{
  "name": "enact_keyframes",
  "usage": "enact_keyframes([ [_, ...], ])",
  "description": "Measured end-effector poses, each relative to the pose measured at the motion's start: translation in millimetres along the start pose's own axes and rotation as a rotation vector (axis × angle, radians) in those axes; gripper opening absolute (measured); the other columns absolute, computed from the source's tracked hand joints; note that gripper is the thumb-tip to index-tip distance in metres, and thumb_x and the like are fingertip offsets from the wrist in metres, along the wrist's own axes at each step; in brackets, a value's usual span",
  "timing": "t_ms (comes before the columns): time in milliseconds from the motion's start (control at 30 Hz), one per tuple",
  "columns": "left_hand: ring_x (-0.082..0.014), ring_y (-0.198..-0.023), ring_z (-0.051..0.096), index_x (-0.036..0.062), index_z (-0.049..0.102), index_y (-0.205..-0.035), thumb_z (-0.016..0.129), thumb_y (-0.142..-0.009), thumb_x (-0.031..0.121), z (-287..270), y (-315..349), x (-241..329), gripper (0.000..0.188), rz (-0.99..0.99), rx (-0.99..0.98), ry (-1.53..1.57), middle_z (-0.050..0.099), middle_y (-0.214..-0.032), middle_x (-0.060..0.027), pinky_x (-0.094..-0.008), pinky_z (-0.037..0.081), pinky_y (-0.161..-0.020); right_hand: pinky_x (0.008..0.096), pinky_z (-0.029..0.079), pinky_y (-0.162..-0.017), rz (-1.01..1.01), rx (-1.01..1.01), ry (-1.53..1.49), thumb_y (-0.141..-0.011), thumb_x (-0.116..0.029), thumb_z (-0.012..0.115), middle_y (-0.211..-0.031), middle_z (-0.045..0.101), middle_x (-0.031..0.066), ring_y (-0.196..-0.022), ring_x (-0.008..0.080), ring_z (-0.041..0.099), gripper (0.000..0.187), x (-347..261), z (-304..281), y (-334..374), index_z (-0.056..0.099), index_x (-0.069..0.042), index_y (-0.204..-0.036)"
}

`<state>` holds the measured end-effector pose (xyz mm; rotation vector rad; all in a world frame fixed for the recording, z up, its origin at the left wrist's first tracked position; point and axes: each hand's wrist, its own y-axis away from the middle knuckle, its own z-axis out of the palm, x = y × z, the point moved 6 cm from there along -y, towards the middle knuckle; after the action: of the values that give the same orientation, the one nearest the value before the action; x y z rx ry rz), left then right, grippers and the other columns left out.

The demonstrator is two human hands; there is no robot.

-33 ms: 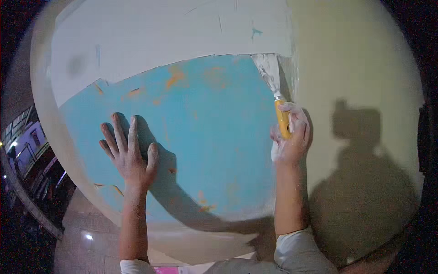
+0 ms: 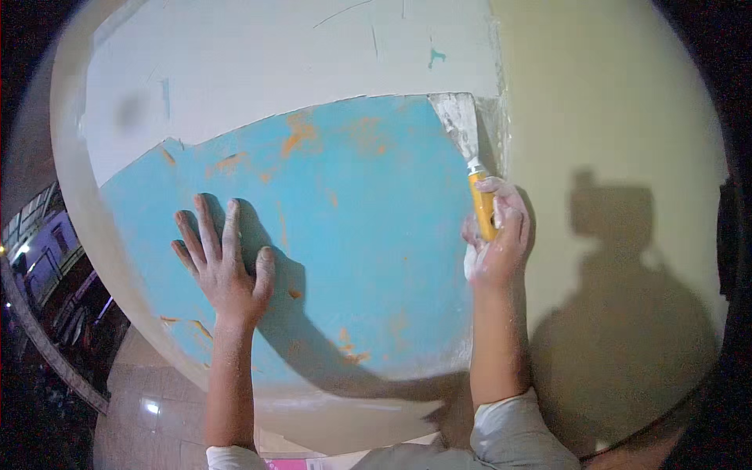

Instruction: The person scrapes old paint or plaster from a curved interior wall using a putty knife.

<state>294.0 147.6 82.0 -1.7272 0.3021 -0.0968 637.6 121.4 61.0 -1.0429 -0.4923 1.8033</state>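
Note:
My right hand [image 2: 500,239] is wrapped round the yellow handle of a putty knife [image 2: 462,121], with white residue on its fingers. The knife's broad, whitened blade points up, and its edge meets the border between the white layer [image 2: 313,59] and the blue painted wall [image 2: 368,235]. To the left, my left hand [image 2: 227,270] has its fingers spread against the blue area and holds nothing. Pale dust covers parts of both hands. Orange patches and scratches mark the blue surface, and the white layer's lower edge curves across it.
A yellowish wall section [image 2: 603,102] stands on the right, carrying my shadow [image 2: 627,313]. Below on the left is a tiled floor [image 2: 149,376]. A curved railing [image 2: 55,352] runs along the far left. Something pink and white [image 2: 290,463] shows at the lower edge.

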Motion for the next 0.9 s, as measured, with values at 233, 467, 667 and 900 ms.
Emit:
enact_keyframes([
  [233,-0.043,-0.152,0.01,0.0233,0.047,-0.149,0.06,-0.086,0.042,13,0,15,0.067,0.062,-0.036,0.018,0.023,-0.164,-0.0137,-0.0659,0.003,-0.118,0.0253,0.029,-0.046,0.032,0.127,-0.012,-0.099,-0.024,0.04,-0.087,0.057,0.004,-0.046,0.0089,0.033,0.028,13,-14,-1,0.065,-0.009,-0.1],
  [467,-0.0402,-0.152,0.013,0.0238,0.049,-0.147,0.06,-0.085,0.042,16,15,1,0.066,0.086,-0.051,0.003,0.026,-0.163,-0.013,-0.0614,0.002,-0.12,0.0243,0.029,-0.045,0.015,0.121,0.057,-0.099,-0.019,0.041,-0.096,0.06,0.0018,-0.054,0.0076,0.037,0.026,18,-11,2,0.065,-0.009,-0.1],
  [667,-0.0395,-0.152,0.013,0.0246,0.049,-0.147,0.06,-0.085,0.042,15,14,5,0.066,0.087,-0.043,0.006,0.026,-0.164,-0.0115,-0.0612,0.001,-0.12,0.0254,0.032,-0.045,0.029,0.156,-0.011,-0.099,-0.022,0.043,-0.1,0.061,0.0025,-0.052,0.0094,0.039,0.025,11,0,-3,0.065,-0.011,-0.101],
  [900,-0.039,-0.152,0.016,0.0201,0.048,-0.148,0.056,-0.088,0.04,0,12,13,0.063,0.116,-0.021,-0.043,0.028,-0.163,-0.0136,-0.0598,0.006,-0.12,0.027,0.031,-0.045,0.052,0.129,-0.047,-0.098,-0.032,0.049,-0.096,0.057,0.0041,-0.047,0.0102,0.036,0.026,-7,2,-11,0.064,-0.011,-0.102],
])
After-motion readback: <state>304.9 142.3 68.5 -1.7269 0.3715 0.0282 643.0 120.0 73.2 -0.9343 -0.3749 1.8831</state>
